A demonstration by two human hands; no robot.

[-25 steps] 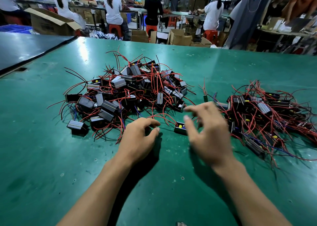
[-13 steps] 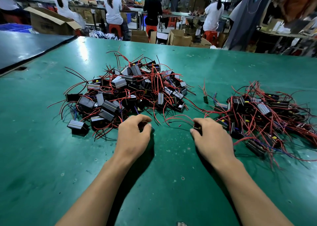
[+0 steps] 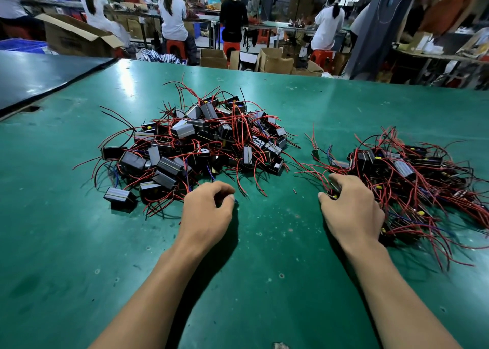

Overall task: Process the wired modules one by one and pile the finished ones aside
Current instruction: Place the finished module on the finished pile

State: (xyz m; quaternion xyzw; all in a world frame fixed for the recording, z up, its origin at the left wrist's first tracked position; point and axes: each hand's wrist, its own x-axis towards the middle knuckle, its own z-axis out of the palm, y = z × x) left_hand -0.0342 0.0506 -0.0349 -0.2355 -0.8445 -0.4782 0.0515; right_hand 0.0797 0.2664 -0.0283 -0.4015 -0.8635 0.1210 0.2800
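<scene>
Head view: small black boxy module with a yellow dot (image 3: 334, 193) sits in the curled grip of the right hand (image 3: 352, 211), at the near edge of the right red-wired pile (image 3: 412, 168) on the green bench (image 3: 264, 269). By the bigger heap (image 3: 190, 147) the left hand (image 3: 209, 211) curls — what its grip holds, I cannot tell. The tangled red wires (image 3: 397, 187) could snag and drag neighbours along.

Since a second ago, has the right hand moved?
Yes. The right hand, gripping a module, has shifted rightward to the edge of the right pile.
</scene>
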